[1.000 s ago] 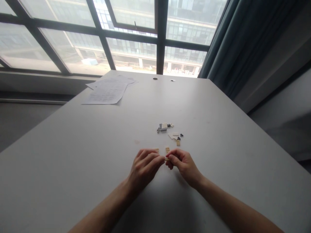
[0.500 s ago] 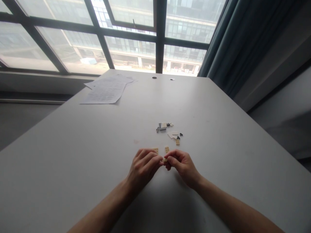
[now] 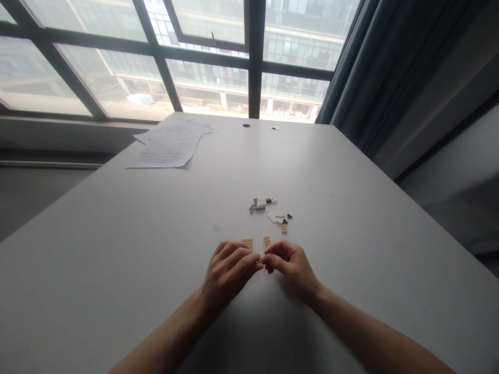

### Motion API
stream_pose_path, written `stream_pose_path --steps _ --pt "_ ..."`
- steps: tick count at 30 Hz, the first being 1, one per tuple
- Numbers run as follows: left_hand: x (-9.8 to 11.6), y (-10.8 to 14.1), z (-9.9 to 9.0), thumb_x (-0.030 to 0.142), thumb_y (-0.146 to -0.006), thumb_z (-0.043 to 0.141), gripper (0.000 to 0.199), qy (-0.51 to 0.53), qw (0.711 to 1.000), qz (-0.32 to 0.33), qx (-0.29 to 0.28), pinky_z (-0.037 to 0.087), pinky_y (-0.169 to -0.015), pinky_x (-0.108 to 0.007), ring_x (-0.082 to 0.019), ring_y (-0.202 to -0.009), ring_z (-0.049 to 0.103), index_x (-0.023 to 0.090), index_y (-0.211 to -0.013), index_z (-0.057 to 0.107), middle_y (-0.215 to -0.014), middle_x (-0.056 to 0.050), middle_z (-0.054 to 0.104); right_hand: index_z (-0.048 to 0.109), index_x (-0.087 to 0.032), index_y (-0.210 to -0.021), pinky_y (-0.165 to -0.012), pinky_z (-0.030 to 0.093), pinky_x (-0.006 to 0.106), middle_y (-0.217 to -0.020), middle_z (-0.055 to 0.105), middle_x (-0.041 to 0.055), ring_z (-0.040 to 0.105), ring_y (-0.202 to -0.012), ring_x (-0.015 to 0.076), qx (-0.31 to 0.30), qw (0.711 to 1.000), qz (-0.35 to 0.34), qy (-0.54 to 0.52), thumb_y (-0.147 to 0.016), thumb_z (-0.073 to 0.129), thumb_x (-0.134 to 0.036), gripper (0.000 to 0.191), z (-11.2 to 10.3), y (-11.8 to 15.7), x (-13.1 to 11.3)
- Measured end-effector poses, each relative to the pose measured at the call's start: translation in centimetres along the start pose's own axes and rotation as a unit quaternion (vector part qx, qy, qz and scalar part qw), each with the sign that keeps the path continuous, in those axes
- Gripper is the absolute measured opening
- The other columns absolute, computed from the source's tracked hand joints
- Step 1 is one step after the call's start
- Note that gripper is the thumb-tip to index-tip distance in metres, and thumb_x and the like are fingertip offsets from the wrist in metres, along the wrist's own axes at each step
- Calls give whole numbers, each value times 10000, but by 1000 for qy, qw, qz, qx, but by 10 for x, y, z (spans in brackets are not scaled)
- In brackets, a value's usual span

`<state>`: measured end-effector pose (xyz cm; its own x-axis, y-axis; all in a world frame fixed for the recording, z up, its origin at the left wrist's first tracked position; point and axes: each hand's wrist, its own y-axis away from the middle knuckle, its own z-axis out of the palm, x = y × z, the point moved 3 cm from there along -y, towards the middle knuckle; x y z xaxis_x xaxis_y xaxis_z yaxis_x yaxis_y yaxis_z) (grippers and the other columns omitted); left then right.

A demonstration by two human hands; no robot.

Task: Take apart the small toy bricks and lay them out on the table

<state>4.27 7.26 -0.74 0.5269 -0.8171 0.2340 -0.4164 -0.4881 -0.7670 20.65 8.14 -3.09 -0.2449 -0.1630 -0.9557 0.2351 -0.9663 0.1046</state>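
White table (image 3: 156,218), three tan bricks (image 3: 284,228); two hands (image 3: 228,270) pinching one small piece (image 3: 262,259) (mostly hidden).

Both forearms bare, converging low in view: left forearm (image 3: 167,332) in from 7 o'clock, right forearm (image 3: 368,324) from 5 o'clock. Hands nearly meet at 6 o'clock, fingertips close together. Left hand (image 3: 230,267) back up, fingers bent together, pointing toward 2 o'clock, thumb mostly hidden. Right hand (image 3: 290,262) angled toward 10 o'clock, fingers curled, thumb pressed toward index finger in pinch grip
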Motion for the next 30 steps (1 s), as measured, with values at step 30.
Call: stream_pose_path --steps 30 --pt "1 1 3 226 -804 676 131 -8 998 25 -54 431 -759 -304 -163 -814 598 192 -907 604 -775 -17 650 688 -184 -1006 -806 465 330 -927 626 62 561 -850 187 78 833 -187 514 -829 521 -131 250 -80 -42 -29"
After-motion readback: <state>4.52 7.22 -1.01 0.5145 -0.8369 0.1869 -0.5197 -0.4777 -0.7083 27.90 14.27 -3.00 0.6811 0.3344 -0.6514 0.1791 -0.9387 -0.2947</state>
